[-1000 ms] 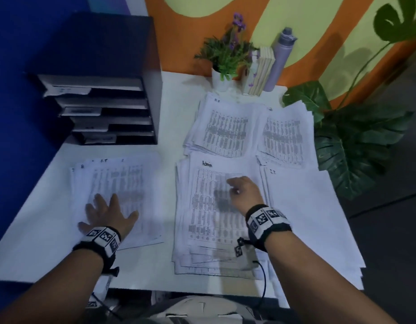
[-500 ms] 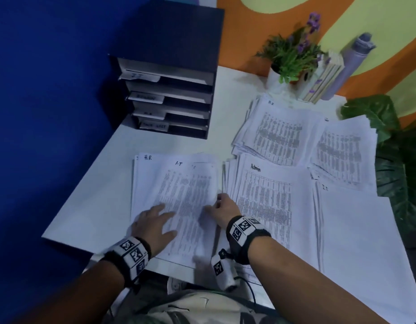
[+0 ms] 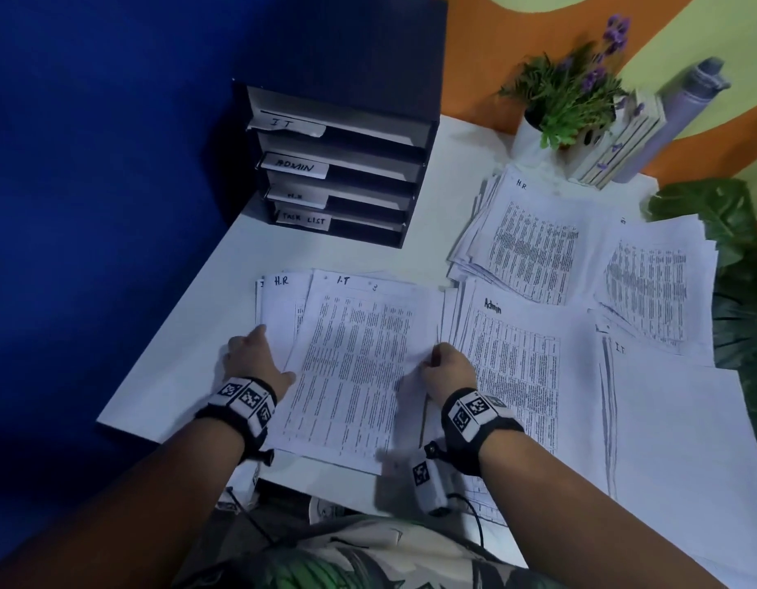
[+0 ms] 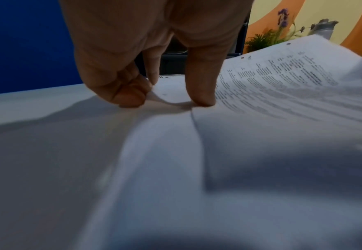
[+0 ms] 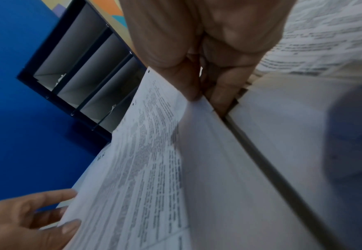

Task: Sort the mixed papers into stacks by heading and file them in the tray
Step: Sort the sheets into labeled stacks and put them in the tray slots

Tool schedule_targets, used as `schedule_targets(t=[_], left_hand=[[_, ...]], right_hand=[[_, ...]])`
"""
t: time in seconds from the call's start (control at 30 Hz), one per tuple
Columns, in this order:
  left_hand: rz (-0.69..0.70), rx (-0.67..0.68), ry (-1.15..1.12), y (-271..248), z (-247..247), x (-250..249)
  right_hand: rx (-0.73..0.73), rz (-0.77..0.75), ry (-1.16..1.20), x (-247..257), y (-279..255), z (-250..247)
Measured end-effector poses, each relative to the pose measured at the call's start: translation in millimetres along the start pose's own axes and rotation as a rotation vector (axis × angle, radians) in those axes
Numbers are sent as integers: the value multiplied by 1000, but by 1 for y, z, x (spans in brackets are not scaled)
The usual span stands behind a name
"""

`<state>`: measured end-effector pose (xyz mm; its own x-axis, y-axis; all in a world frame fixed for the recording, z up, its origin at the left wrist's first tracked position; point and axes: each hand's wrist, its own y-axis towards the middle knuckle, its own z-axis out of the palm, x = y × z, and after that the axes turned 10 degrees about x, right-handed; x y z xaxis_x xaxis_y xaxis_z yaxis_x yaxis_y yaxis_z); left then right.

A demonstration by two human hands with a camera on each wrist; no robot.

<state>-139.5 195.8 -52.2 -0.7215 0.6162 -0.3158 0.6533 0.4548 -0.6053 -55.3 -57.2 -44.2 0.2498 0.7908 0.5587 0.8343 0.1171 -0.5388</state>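
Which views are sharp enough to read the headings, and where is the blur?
Head view: dim, yet the I.T sheet heading and the file tray labels are readable. Left wrist view: left hand fingers are sharp, near paper a soft blur. Right wrist view: right hand and print are motion-smeared, no heading legible.

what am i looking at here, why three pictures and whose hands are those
No robot: a person sorts papers, wearing three cameras. The head view looks down at the desk; each wrist view looks along one hand. On the white desk lie paper stacks, one headed Admin, and a black tray with slots labelled IT, ADMIN, H.R and TASK LIST. A plant and bottle stand at the back. The right hand pinches the edge of the I.T sheet, lifting it off the mixed pile. The left hand rests its fingers on that pile.
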Motion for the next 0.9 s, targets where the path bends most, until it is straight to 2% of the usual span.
schedule_targets(t=[0.23, 0.33, 0.47, 0.57, 0.63, 0.73, 0.83, 0.9], left_hand=[[158, -134, -333, 5, 3, -7], [159, -113, -306, 5, 2, -7], [215, -92, -457, 6, -4, -5], [257, -52, -532, 7, -4, -5], [281, -31, -513, 8, -1, -6], [367, -138, -309, 11, 6, -8], [327, -176, -230, 13, 13, -11], [280, -159, -274, 13, 18, -14]], right_hand=[[52, -55, -1, 5, 6, 4], [41, -48, 3, 3, 11, 2], [-10, -43, 64, 2, 15, -5], [-40, -51, 194, 0, 17, -7], [-78, -35, 236, 0, 18, -8], [-104, 26, 182, -2, 18, -13], [-94, 45, 102, -6, 14, -11], [-79, 49, 66, -8, 12, -6]])
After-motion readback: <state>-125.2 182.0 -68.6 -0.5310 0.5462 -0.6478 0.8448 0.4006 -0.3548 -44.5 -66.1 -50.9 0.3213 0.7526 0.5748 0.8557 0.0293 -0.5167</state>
